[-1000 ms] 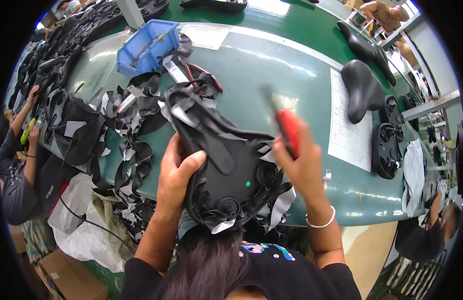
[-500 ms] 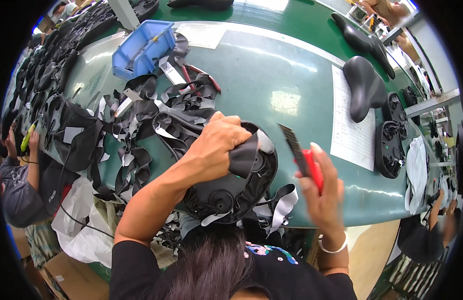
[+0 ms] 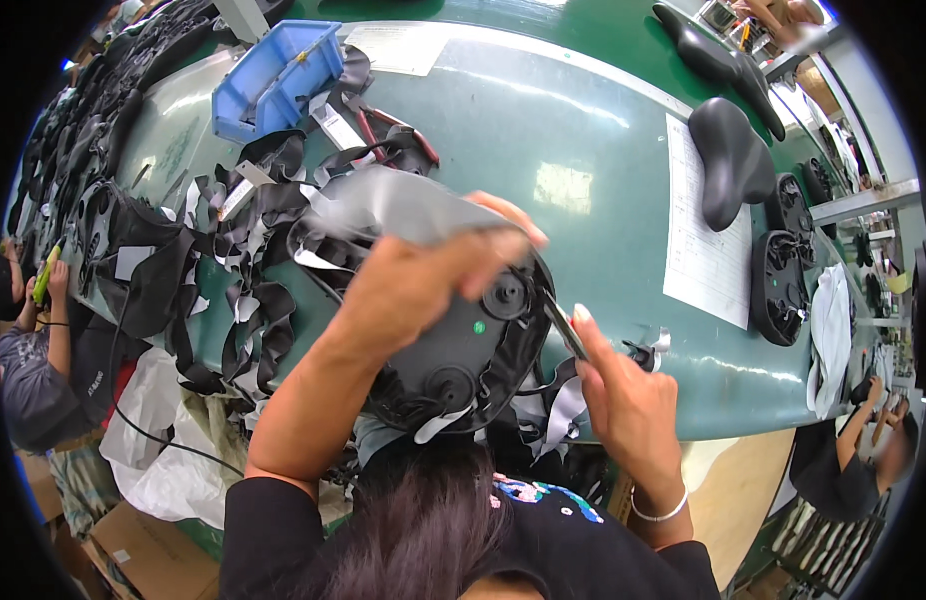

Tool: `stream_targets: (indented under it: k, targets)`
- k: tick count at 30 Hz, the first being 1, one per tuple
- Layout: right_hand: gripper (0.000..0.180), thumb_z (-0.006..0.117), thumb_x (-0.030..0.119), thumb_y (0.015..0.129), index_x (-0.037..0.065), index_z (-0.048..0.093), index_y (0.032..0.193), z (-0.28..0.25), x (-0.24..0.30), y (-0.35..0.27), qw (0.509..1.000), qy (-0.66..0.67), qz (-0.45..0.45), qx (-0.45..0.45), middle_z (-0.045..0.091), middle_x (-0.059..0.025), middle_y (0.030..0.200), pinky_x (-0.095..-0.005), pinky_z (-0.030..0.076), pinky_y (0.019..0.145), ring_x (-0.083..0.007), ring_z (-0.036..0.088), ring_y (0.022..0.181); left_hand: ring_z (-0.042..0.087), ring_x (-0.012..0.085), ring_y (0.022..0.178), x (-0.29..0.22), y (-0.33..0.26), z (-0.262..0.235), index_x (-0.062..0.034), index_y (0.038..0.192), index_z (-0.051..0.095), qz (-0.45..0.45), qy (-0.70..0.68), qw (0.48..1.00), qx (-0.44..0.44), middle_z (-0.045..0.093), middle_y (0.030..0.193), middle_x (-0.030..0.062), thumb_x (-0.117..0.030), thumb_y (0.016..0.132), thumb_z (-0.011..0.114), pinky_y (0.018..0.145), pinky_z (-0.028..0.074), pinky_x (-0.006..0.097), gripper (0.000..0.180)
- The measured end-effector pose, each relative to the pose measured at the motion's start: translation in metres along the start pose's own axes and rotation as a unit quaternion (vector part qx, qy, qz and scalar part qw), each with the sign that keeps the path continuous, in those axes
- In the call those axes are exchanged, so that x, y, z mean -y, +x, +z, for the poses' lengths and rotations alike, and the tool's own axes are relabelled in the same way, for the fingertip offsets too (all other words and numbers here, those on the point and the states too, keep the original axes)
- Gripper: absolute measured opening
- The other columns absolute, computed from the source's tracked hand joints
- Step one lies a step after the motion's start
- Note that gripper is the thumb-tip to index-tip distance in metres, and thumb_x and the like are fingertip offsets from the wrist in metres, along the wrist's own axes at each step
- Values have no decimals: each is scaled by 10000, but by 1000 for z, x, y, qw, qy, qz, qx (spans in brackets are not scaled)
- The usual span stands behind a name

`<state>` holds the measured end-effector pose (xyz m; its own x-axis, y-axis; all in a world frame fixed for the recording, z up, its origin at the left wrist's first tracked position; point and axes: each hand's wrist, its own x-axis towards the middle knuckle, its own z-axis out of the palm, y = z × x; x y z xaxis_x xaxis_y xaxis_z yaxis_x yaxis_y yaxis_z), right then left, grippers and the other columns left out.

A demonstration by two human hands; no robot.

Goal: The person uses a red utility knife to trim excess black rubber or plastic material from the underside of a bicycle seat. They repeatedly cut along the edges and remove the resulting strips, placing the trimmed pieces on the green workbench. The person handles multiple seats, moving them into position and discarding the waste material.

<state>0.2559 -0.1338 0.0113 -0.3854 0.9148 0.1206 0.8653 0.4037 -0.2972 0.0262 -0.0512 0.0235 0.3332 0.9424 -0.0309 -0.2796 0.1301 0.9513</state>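
Observation:
A black bicycle saddle (image 3: 413, 362) lies underside up at the table's near edge, its round sockets showing. My left hand (image 3: 423, 280), smeared by motion, is closed over the saddle on a strip of cover material (image 3: 393, 205), whose grey face sweeps up to the left. At the saddle's right rim is my right hand (image 3: 628, 395), closed round a utility knife (image 3: 565, 328). The dark blade points up and left against the rim, and the fingers hide most of the handle. Pale-backed offcuts (image 3: 563, 410) hang between the saddle and my right hand.
Black offcuts (image 3: 263, 310) heap up left of the saddle, with red-handled pliers (image 3: 368, 125) and a blue bin (image 3: 273, 80) behind. To the right are a finished saddle (image 3: 728, 160), a printed sheet (image 3: 698, 240) and upturned saddles (image 3: 780, 285). Co-workers sit at both sides.
My right hand has moved left, bringing the knife blade from the open air to the saddle's rim. My left hand has pulled the strip up and left, uncovering a round socket.

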Motion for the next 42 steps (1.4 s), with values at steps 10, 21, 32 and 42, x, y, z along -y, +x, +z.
stream_targets:
  k: [10,21,32,42]
  targets:
    - [521,558,129,886,104,422,1388,-1,27,12,994,-29,99,38,627,-163,688,-437,410,482,-360,574,528,530,227,737,23,12,-8,3,891,629,312,107,941,-76,631,896,110,-128,870,569,731,427,353,146]
    - [457,588,178,864,161,532,1318,-27,4,10,993,-92,14,67,538,-84,537,-417,375,429,-279,524,417,436,176,693,9,51,-53,-41,734,658,183,361,878,-255,574,729,50,-247,836,658,732,408,291,230]
    - [441,619,150,839,281,594,1259,-53,-30,105,953,-153,-233,124,440,-25,554,-340,337,510,-214,438,478,551,203,794,20,-41,-45,-38,889,646,161,-80,980,-84,613,760,85,-339,1038,264,960,378,411,508]
    - [544,658,87,761,169,575,1292,-65,-14,19,977,-146,-41,152,508,-51,555,-352,342,497,-243,444,444,552,288,944,-19,11,-57,34,939,615,143,618,752,179,566,1040,155,-263,771,693,836,459,376,350]
